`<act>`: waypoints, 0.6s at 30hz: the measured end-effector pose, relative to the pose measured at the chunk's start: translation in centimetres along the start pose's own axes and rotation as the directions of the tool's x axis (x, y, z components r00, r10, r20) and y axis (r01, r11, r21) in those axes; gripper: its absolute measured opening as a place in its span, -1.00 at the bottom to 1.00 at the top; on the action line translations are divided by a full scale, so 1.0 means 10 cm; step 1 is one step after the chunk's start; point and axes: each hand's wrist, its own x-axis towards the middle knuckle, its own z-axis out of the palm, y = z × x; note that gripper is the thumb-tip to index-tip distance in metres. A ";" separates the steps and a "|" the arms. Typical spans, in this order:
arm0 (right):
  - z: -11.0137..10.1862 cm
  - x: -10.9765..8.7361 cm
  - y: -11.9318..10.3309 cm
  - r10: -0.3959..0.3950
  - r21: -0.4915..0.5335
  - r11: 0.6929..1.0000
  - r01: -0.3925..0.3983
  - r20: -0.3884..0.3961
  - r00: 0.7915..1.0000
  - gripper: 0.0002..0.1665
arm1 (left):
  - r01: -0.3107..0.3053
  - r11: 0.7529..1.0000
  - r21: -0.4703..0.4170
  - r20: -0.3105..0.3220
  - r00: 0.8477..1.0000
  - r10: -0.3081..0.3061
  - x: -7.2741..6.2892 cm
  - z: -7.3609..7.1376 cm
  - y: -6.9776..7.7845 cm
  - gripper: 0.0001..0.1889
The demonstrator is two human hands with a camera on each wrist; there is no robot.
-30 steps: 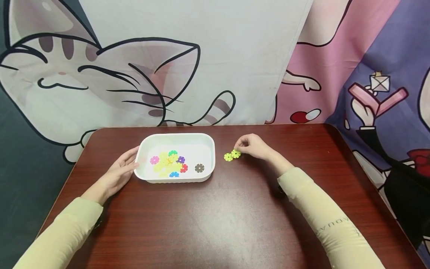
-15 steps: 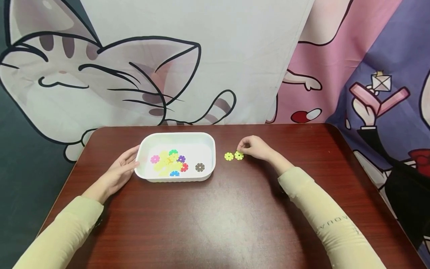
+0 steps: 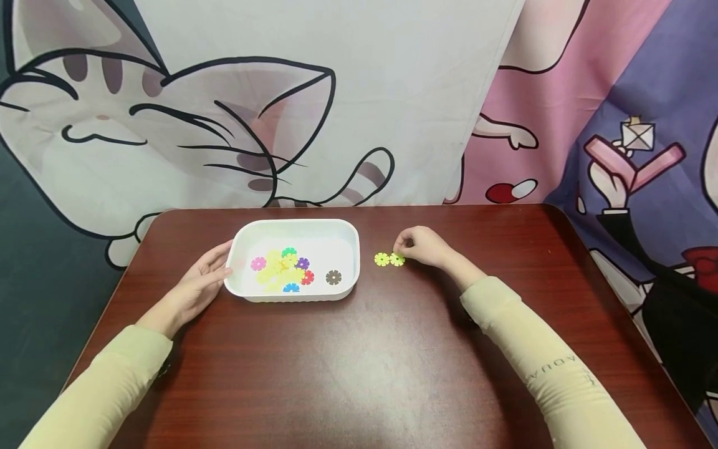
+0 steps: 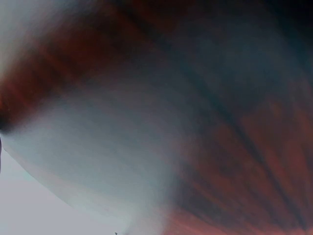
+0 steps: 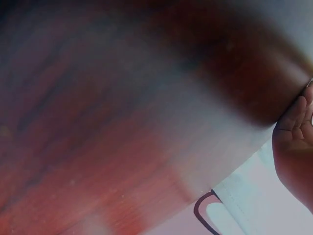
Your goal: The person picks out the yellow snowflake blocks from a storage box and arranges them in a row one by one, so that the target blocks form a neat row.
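Note:
A white plastic tray (image 3: 348, 252) sits on the table, holding several notched flower-shaped plastic discs, mostly yellow. My left hand (image 3: 193, 284) is at its left end, the thumb over the rim and the fingers along the outside. To the right of the tray, my right hand (image 3: 422, 244) pinches a yellow-green notched disc (image 3: 397, 259) between thumb and fingertips. A second yellow-green disc (image 3: 382, 259) lies just left of it, their edges meeting; whether they interlock is too small to tell. The right wrist view shows part of the right hand (image 5: 296, 142) at its edge.
Inside the tray are a pink disc (image 3: 258, 264), a green one (image 3: 289, 252), a red one (image 3: 308, 278) and a dark grey one (image 3: 333, 277). The brown wooden table (image 3: 359, 362) meets a cartoon-printed cloth (image 3: 421, 106) at its far edge. The left wrist view is blurred.
The right hand's disc has shifted right and slightly down, away from the other disc, then back left against it. The left hand and tray have stayed in place.

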 end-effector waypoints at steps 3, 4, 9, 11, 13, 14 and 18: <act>0.01 0.00 0.01 0.012 0.012 1.000 -0.011 -0.002 1.000 -0.90 | -0.003 1.000 0.001 0.002 1.000 0.003 0.00 0.00 0.00 -0.30; 0.01 0.01 0.01 0.015 0.015 1.000 -0.015 -0.002 1.000 -0.89 | -0.003 1.000 0.003 0.001 1.000 0.003 0.00 0.00 0.00 -0.30; 0.00 0.00 0.02 0.027 0.031 0.999 -0.027 -0.005 1.000 -0.88 | -0.004 1.000 0.009 0.000 1.000 0.004 0.00 0.00 0.01 -0.30; 0.00 0.00 0.02 0.027 0.037 0.999 -0.026 -0.005 1.000 -0.89 | -0.001 1.000 0.012 -0.002 1.000 0.001 0.00 0.01 0.01 -0.29; 0.00 -0.01 0.01 0.030 0.041 0.999 -0.030 -0.003 1.000 -0.89 | 0.002 1.000 0.012 -0.002 1.000 -0.002 0.00 0.01 0.01 -0.28; 0.00 -0.01 0.01 0.031 0.043 0.999 -0.031 -0.002 1.000 -0.89 | 0.004 1.000 0.012 -0.002 1.000 -0.004 0.00 0.01 0.01 -0.28; -0.01 -0.01 0.01 0.032 0.054 0.998 -0.032 0.004 0.999 -0.88 | 0.008 1.000 0.012 -0.001 1.000 -0.008 0.00 0.01 0.02 -0.27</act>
